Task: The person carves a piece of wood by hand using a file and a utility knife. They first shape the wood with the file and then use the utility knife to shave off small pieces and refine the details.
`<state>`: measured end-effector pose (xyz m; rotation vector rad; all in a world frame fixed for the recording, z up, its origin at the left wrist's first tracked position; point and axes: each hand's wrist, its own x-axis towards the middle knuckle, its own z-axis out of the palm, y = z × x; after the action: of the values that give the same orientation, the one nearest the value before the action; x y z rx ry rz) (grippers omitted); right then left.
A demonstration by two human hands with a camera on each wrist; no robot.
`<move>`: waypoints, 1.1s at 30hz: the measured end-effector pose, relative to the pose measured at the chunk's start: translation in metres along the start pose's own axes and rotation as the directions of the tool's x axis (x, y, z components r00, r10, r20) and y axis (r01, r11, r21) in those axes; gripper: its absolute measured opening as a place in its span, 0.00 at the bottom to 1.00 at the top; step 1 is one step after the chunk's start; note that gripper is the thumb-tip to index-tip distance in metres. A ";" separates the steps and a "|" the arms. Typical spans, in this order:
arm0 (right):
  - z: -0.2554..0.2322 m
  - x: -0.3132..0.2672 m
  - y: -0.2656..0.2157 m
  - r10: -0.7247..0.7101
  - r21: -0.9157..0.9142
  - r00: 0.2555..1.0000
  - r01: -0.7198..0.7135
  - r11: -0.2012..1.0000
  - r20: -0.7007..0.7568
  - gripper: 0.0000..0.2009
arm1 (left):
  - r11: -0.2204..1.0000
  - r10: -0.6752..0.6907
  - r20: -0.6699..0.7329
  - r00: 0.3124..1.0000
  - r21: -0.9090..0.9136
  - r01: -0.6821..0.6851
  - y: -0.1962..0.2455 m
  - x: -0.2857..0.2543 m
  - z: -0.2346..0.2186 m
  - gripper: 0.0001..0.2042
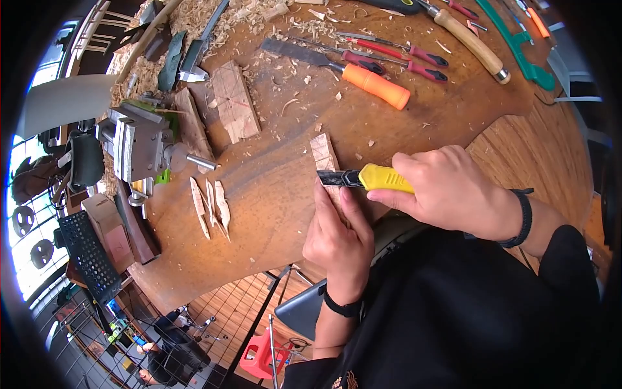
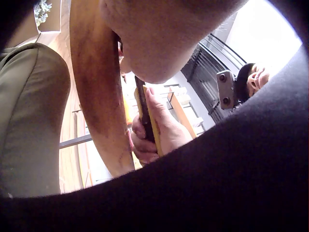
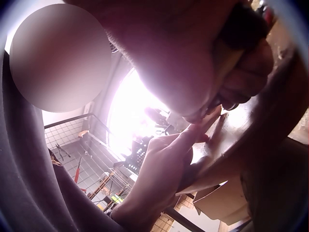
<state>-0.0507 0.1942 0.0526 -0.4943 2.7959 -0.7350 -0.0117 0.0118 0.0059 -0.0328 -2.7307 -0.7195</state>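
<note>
My right hand point(image 1: 447, 185) grips a yellow utility knife point(image 1: 385, 178), its dark blade pointing left across a small wood strip point(image 1: 324, 152). The left hand point(image 1: 340, 236) pinches the lower part of that strip between thumb and fingers, fingertips right by the blade. Pencil-like lines mark the strip's upper end, which points away from me over the table edge area. In the left wrist view the knife point(image 2: 147, 113) shows in the right hand's curled fingers. From the right wrist, the left hand point(image 3: 161, 162) appears below the knife hand, near the wood.
Thin carved wood pieces point(image 1: 210, 204) lie left on the worn table point(image 1: 272, 188). Beyond are a bench vise point(image 1: 139, 142), a marked wood block point(image 1: 234, 100), an orange-handled chisel point(image 1: 376, 84), several red-handled files point(image 1: 424, 70) and wood shavings point(image 1: 259, 19). A red stool point(image 1: 262, 353) stands below.
</note>
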 end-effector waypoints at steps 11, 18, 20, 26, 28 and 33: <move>0.005 0.012 -0.003 -0.015 -0.012 1.000 0.015 1.000 0.000 0.29 | 0.998 -0.041 0.019 0.999 -0.038 0.041 0.002 0.003 -0.004 0.19; 0.007 0.013 -0.006 0.008 -0.020 1.000 -0.009 1.000 -0.008 0.29 | 0.998 -0.060 -0.027 0.998 0.004 0.060 0.003 -0.001 0.001 0.16; 0.008 0.007 0.000 -0.013 -0.024 0.999 0.012 1.000 -0.044 0.29 | 0.998 -0.070 -0.008 0.998 -0.002 0.070 0.003 0.000 -0.001 0.15; 0.001 -0.003 0.002 0.026 -0.072 1.000 -0.027 0.997 -0.013 0.28 | 0.994 -0.097 0.021 0.995 -0.055 0.098 0.003 0.001 -0.002 0.16; 0.009 0.008 0.004 0.015 -0.080 0.998 -0.019 0.997 -0.058 0.28 | 0.999 -0.050 0.007 0.999 -0.018 0.050 0.003 -0.002 -0.001 0.16; 0.011 0.024 -0.005 -0.009 -0.105 0.995 -0.001 0.994 -0.099 0.28 | 0.998 0.004 -0.029 1.000 0.055 -0.002 0.000 0.000 0.001 0.18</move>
<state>-0.0684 0.1762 0.0430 -0.4948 2.9394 -0.6323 -0.0123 0.0121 0.0054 -0.0136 -2.7209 -0.6381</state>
